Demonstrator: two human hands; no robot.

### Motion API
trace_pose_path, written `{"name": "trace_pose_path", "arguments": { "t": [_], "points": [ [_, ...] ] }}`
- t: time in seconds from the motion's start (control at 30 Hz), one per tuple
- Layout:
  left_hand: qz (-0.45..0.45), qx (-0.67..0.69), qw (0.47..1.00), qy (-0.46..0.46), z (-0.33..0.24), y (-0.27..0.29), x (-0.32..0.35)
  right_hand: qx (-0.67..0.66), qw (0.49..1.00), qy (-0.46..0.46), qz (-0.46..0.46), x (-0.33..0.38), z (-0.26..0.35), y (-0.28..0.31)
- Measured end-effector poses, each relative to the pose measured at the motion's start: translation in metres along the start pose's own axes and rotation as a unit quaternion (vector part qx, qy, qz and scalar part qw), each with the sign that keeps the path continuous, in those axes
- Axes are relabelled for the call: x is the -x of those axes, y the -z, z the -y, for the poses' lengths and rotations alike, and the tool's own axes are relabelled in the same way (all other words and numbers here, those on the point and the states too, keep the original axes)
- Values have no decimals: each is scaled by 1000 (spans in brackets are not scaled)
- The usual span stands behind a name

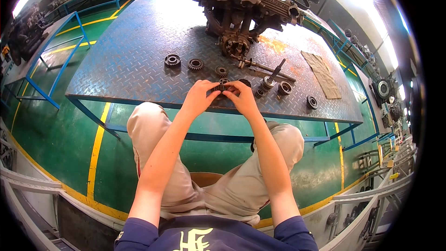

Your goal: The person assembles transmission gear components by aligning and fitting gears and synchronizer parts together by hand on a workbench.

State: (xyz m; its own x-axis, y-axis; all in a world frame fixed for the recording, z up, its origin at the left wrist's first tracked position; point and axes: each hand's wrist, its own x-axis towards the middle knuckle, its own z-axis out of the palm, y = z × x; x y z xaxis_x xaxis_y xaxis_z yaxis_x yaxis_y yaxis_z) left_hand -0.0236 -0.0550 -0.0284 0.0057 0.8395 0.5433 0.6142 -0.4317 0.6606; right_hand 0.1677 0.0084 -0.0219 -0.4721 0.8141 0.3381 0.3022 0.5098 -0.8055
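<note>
Near the front edge of the metal table, my left hand and my right hand close in from both sides on a small dark gear. Fingers and thumbs of both hands pinch its rim, hiding much of it. Just beyond stands another gear. A dark gear sits right behind my right hand, partly covered by it. Farther left are a toothed gear and a ringed hub. To the right, a gear shaft leans up beside a thick gear.
A large engine stands at the table's far side. A long thin rod lies before it. At right are a brown cloth and a single gear. The blue-framed diamond-plate table ends just before my knees.
</note>
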Motion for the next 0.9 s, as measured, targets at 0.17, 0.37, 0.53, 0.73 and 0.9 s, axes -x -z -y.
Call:
{"name": "trace_pose_path", "arguments": {
  "t": [0.17, 0.37, 0.53, 0.73, 0.9],
  "points": [
    [4, -5, 1000, 9, 0, 2, 0, -4, 1000, 7, 1, 0, -1, -1],
    [19, -7, 1000, 20, -2, 3, 1, -6, 1000, 21, -9, 1, -1, 0],
    [28, -11, 999, 20, 0, 5, 0, -20, 1000, 21, 1, 1, 1, 1],
    [29, -8, 999, 17, 2, 5, 1, -18, 999, 47, 2, 1, -1, 2],
    [16, -7, 1000, 6, 4, 3, 0, -11, 1000, 28, 0, 1, 3, 1]
  ]
}}
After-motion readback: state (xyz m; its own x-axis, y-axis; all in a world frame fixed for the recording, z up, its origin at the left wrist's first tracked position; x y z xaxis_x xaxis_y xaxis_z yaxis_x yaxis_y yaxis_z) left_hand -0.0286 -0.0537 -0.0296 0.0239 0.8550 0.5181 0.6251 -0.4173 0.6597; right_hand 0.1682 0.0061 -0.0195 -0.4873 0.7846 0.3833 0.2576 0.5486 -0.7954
